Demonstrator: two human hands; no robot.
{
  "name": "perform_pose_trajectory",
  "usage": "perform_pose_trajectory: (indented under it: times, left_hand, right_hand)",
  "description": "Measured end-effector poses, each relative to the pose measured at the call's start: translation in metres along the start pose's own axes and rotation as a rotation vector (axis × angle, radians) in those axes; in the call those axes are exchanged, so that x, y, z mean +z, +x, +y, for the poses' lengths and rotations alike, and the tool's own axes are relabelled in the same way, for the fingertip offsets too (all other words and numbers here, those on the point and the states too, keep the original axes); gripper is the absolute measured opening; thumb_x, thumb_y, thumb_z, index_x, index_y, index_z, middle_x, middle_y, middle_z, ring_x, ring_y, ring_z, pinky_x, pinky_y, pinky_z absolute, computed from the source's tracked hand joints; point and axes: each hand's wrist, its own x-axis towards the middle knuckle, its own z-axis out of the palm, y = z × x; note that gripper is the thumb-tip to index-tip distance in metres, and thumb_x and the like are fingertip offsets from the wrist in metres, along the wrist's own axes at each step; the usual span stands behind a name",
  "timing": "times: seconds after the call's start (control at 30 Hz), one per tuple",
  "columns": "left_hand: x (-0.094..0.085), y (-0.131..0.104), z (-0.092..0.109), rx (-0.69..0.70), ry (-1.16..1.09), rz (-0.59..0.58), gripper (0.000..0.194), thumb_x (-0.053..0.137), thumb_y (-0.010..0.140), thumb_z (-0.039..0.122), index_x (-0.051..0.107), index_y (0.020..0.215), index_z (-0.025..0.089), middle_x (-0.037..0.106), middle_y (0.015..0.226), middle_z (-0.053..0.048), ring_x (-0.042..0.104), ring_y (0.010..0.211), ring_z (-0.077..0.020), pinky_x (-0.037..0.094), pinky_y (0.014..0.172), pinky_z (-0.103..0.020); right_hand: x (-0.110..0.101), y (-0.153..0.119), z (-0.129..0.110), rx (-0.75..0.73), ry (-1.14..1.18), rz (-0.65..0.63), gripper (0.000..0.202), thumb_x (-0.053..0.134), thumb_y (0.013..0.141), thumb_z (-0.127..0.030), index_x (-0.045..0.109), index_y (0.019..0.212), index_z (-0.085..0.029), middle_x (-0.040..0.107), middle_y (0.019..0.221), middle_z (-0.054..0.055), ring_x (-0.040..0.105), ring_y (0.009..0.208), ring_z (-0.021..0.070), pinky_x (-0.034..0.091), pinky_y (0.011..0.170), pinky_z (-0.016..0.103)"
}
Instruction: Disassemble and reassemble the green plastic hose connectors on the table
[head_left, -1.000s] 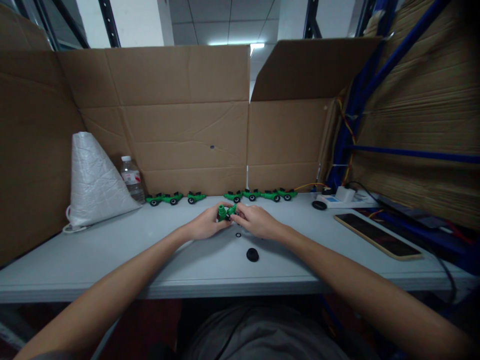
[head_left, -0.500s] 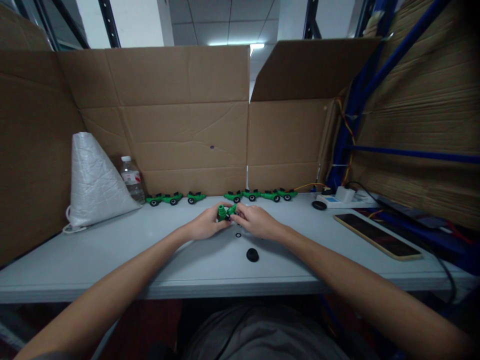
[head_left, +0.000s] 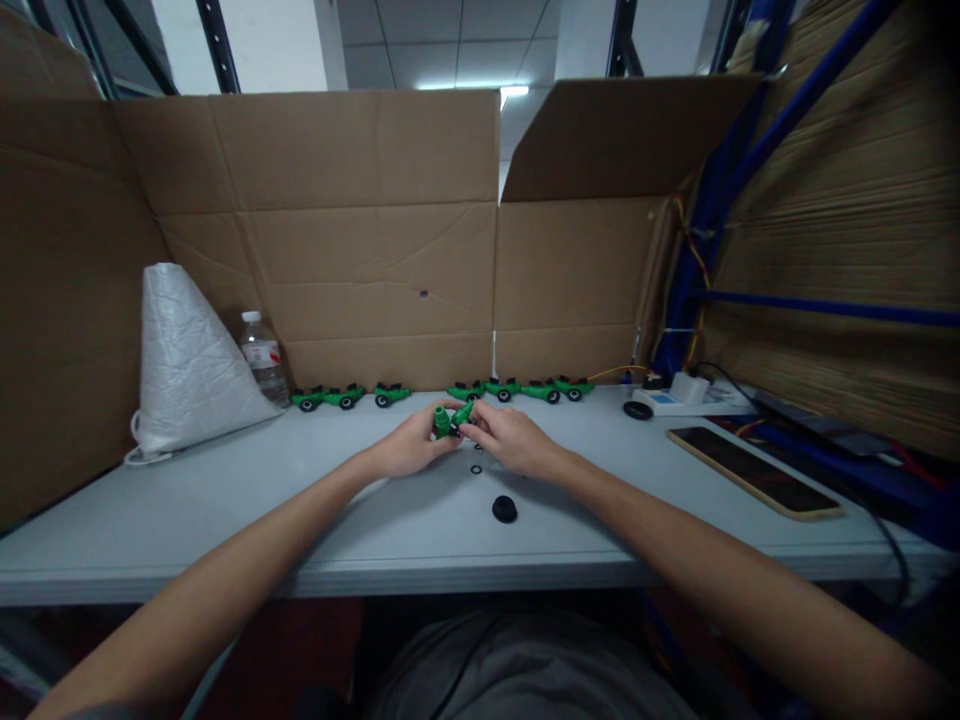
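Observation:
Over the middle of the table my left hand (head_left: 409,444) is closed on a small green plastic piece (head_left: 442,420) with a round, ridged end pointing up. My right hand (head_left: 517,440) pinches a slanting green arm (head_left: 462,412) at that piece's right side. Whether the two green parts are joined is hidden by the fingers. A dark bit shows low between the hands, too small to name. Just in front of them lies a small black ring (head_left: 476,469). Closer to the table's front edge is a round black cap-like part (head_left: 505,509).
Several green pieces with black tops and round black-and-white ends (head_left: 502,389) line the cardboard wall (head_left: 360,260). At left stand a silvery bag (head_left: 191,370) and a water bottle (head_left: 262,358). To the right are a black disc (head_left: 637,410), a power strip (head_left: 694,396) and a phone (head_left: 754,472).
Both hands stay nearly in place around the green piece. The right fingers and the slanting green arm have shifted slightly. The parts on the table have not moved.

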Motion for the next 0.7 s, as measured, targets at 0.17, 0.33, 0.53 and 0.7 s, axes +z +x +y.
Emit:
perform_pose_trajectory:
  times: [0.17,0.33,0.53,0.7]
  left_hand:
    - [-0.0005,-0.0002,-0.0001,0.016,-0.005,-0.01,0.055,0.068,0.098,0.04,0.053,0.144,0.016,0.072,0.119,-0.01,0.067,0.104,-0.0223,0.051,0.094,-0.036]
    - [-0.0007,-0.0004,0.0002,0.023,0.001,-0.006,0.054,0.069,0.097,0.039,0.055,0.143,0.015,0.072,0.121,-0.011,0.067,0.107,-0.0232,0.051,0.097,-0.037]
    - [-0.0003,-0.0002,-0.0003,0.027,0.019,-0.004,0.053,0.068,0.098,0.038,0.054,0.143,0.015,0.071,0.123,-0.012,0.067,0.108,-0.0233,0.051,0.098,-0.038]
    - [-0.0002,-0.0008,0.0011,0.028,0.019,-0.005,0.053,0.068,0.098,0.038,0.054,0.143,0.015,0.072,0.123,-0.012,0.067,0.109,-0.0236,0.051,0.097,-0.037]
  right_hand:
    - [-0.0001,0.0001,-0.0001,0.013,0.01,-0.013,0.019,0.055,0.108,-0.038,0.06,0.103,-0.02,0.069,0.087,0.004,0.061,0.077,0.0188,0.031,0.066,0.028]
    - [-0.0001,0.0004,0.0,0.012,0.011,-0.009,0.019,0.055,0.108,-0.038,0.06,0.103,-0.02,0.069,0.086,0.004,0.061,0.077,0.0187,0.031,0.067,0.028]
    - [0.0016,0.0012,0.0017,0.001,0.002,-0.008,0.02,0.056,0.108,-0.038,0.06,0.102,-0.019,0.069,0.086,0.004,0.06,0.076,0.0179,0.029,0.066,0.027]
    - [0.0014,0.0009,0.0015,-0.004,0.011,-0.01,0.02,0.055,0.108,-0.037,0.059,0.101,-0.019,0.068,0.084,0.004,0.059,0.076,0.0182,0.028,0.065,0.027]
